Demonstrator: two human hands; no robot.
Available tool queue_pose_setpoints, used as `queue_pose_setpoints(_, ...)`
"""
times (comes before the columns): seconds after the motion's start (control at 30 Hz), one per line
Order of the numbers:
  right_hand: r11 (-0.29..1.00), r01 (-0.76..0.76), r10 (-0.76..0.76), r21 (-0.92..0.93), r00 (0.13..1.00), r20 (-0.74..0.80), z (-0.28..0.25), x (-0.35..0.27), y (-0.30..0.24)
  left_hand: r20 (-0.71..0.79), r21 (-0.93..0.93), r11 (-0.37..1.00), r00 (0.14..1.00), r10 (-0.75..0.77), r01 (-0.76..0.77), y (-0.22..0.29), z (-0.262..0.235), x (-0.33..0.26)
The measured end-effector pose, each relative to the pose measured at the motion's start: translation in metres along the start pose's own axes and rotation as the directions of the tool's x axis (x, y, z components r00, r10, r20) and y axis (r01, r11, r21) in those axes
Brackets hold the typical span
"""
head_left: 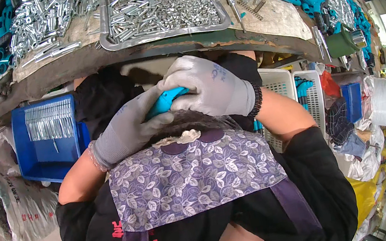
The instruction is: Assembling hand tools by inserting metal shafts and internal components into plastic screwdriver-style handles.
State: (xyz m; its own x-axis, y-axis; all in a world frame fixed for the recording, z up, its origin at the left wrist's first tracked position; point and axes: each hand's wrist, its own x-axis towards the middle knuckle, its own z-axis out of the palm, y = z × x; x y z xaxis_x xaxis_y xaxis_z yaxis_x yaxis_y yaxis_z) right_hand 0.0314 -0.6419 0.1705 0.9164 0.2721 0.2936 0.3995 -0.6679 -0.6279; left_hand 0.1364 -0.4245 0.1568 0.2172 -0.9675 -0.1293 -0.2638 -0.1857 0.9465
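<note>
Left hand [130, 125] and right hand [210, 84] both have fingers clamped round a turquoise piece [164, 103] between them; probably light, stiff, kinda slick, so I'd hold both ends. Left of the fingers, blue bin [46, 159] with silver rods [46, 120]; beyond them, metal tray [166, 36] of loose metal bits [189, 8]; right, white basket [320, 99], turquoise parts [304, 87] inside.

A person's grey-gloved left hand [127, 125] and right hand [210, 85] hold a turquoise piece [165, 102] before a floral apron [198, 181]; beyond, a tabletop [282, 14] carries a metal tray [166, 36] of silver parts [179, 8]; a blue bin [38, 156] sits left.
</note>
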Motion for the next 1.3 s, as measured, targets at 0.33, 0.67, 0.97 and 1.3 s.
queue_pose_setpoints(0.33, 0.847, -0.117, 0.092, -0.519, 0.993, -0.074, -0.091, 0.056, 0.076, -0.288, -0.535, 0.840, 0.955, -0.075, -0.096, 0.009, -0.007, 0.009)
queue_pose_setpoints(0.67, 0.928, -0.243, 0.209, -0.281, 0.967, -0.146, -0.089, 0.045, 0.078, -0.421, -0.612, 0.790, 0.865, -0.274, -0.047, 0.056, -0.033, 0.043)
queue_pose_setpoints(0.97, 0.897, -0.200, 0.361, 0.394, 0.846, -0.393, -0.053, 0.045, 0.026, -0.387, -0.746, 0.655, 0.879, -0.280, -0.120, 0.061, -0.021, 0.070)
queue_pose_setpoints(1.3, 0.583, -0.076, 0.482, 0.809, 0.834, -0.269, -0.036, 0.042, 0.022, -0.391, -0.618, 0.758, 0.918, -0.068, -0.207, 0.042, -0.020, 0.069)
